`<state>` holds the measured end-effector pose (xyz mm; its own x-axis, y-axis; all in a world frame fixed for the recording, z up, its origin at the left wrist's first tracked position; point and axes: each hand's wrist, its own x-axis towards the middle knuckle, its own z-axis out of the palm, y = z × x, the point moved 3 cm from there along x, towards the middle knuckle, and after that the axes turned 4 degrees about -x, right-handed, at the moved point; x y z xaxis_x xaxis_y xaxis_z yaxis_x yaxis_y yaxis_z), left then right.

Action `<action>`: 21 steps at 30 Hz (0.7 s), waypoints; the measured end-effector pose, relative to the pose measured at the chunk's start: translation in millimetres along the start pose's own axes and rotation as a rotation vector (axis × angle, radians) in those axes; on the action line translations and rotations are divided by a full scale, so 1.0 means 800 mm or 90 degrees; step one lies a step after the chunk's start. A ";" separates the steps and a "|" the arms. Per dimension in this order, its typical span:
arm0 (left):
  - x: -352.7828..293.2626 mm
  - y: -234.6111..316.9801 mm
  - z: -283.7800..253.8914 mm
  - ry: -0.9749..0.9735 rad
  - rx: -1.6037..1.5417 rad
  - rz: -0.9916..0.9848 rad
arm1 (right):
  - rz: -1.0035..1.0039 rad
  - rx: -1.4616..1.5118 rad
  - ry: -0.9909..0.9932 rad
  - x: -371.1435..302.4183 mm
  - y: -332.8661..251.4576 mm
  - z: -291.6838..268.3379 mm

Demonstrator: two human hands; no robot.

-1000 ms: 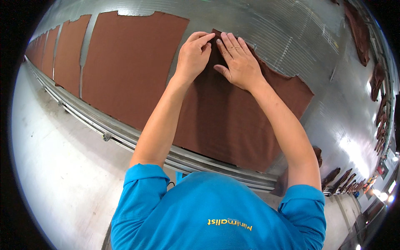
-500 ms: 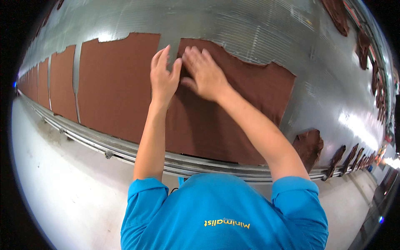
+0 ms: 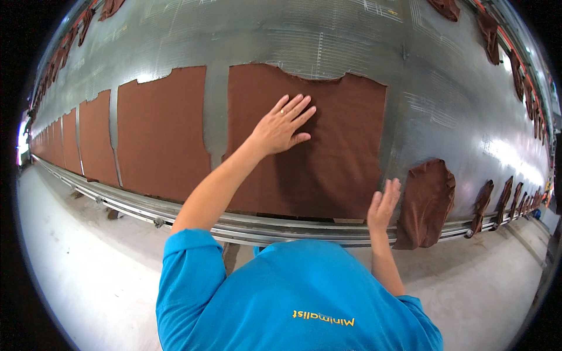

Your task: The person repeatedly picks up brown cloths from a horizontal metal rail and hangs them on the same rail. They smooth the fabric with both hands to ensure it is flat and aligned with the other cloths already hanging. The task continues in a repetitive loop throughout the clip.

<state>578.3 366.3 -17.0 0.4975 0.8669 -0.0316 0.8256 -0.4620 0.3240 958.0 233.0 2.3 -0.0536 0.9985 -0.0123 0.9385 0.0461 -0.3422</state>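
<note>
In front of me a brown cut fabric panel (image 3: 345, 134) lies spread on a long grey metal table (image 3: 234, 41). Its far edge has a curved cut-out, and faint creases cross its surface. My left hand (image 3: 285, 125), a ring on one finger, rests on the upper middle of this panel with the fingers spread. Near the panel's lower right corner is my right hand (image 3: 384, 205), fingers stretched out and held edge-on, with nothing in it. Just right of that hand a bunched brown fabric piece (image 3: 429, 202) hangs over the table's near edge.
Another flat brown panel (image 3: 161, 126) lies to the left, with several more in a row beyond it. A metal rail (image 3: 281, 233) runs along the near edge. Several crumpled fabric pieces (image 3: 481, 207) lie along the right, and more hang on the far edge (image 3: 489, 35).
My hands have parted: the left moved right onto the panel's middle, the right swept down to its lower right corner. The panel lies flatter, and the view has shifted.
</note>
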 end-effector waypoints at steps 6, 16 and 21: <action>0.085 -0.041 -0.005 -0.072 0.082 0.121 | 0.017 -0.124 0.028 -0.026 0.062 0.020; 0.157 -0.031 0.000 0.016 0.138 0.021 | 0.007 -0.131 0.040 -0.024 0.061 0.019; 0.128 0.059 0.030 0.048 0.000 0.039 | 0.015 -0.125 0.038 -0.024 0.062 0.020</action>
<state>674.7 428.7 -27.4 0.5253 0.8488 0.0598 0.7945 -0.5144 0.3228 1000.4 215.9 -29.4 -0.0157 0.9991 0.0394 0.9881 0.0215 -0.1523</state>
